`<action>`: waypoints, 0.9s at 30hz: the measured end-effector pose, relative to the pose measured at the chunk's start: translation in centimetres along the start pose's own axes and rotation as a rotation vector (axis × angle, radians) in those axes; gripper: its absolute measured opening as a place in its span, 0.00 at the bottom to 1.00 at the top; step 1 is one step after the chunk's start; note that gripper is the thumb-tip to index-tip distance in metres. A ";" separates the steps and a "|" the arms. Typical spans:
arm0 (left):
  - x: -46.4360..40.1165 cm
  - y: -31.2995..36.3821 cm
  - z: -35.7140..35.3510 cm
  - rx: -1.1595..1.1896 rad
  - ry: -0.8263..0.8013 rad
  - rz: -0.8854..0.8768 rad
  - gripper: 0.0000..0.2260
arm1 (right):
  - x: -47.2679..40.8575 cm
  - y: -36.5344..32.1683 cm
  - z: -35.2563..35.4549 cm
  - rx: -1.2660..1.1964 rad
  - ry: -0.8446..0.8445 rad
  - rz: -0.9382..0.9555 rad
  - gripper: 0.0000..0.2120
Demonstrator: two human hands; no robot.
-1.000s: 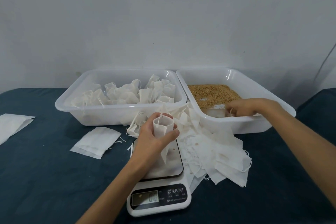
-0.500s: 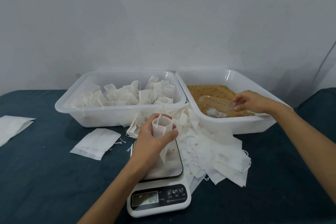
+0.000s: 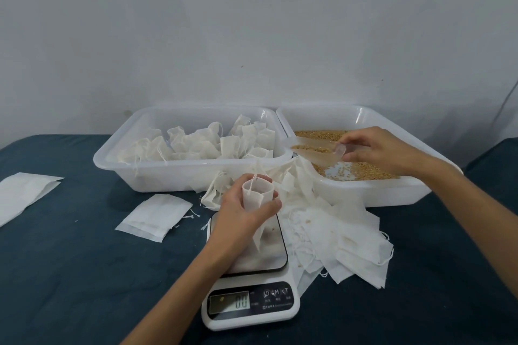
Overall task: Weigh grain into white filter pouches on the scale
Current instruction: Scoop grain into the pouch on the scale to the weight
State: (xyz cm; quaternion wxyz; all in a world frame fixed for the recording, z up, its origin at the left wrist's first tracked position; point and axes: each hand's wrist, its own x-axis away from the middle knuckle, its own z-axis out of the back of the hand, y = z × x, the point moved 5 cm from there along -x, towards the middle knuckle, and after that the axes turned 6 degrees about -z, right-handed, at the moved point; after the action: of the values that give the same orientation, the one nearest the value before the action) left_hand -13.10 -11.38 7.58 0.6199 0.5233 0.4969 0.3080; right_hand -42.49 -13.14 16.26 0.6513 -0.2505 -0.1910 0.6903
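Note:
My left hand (image 3: 243, 216) grips an open white filter pouch (image 3: 255, 194) upright, just above the steel platform of the scale (image 3: 260, 260), whose display shows zeros. Over the right white tub (image 3: 364, 190), my right hand (image 3: 375, 147) holds a clear plastic scoop (image 3: 316, 148) by its handle. The scoop carries some golden grain and points left toward the tub's left wall. Loose grain (image 3: 361, 172) covers that tub's floor.
The left white tub (image 3: 179, 173) holds several filled pouches. A heap of flat empty pouches (image 3: 336, 238) lies right of the scale. More flat pouches (image 3: 154, 217) lie left of it, and others (image 3: 25, 193) at the far left edge of the dark blue cloth.
My right hand lifted the scoop out of the grain with a load and carried it left across the tub. My left hand and its pouch stayed above the scale.

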 end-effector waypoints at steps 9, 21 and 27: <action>-0.2 -0.6 0.2 -0.033 0.004 0.014 0.18 | 2.3 -7.3 -1.9 0.145 -0.020 0.183 0.12; -0.3 -0.5 0.1 -0.035 -0.015 -0.012 0.17 | 2.7 -9.6 0.0 0.447 0.117 0.362 0.15; -0.2 -0.7 0.1 -0.036 -0.024 -0.002 0.16 | 2.2 -9.0 0.5 0.528 0.128 0.307 0.16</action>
State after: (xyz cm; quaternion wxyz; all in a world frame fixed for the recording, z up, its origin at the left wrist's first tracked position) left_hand -13.14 -11.82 7.01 0.6355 0.5151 0.4844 0.3101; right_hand -35.58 -10.22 21.75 0.5927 -0.1415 0.0764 0.7892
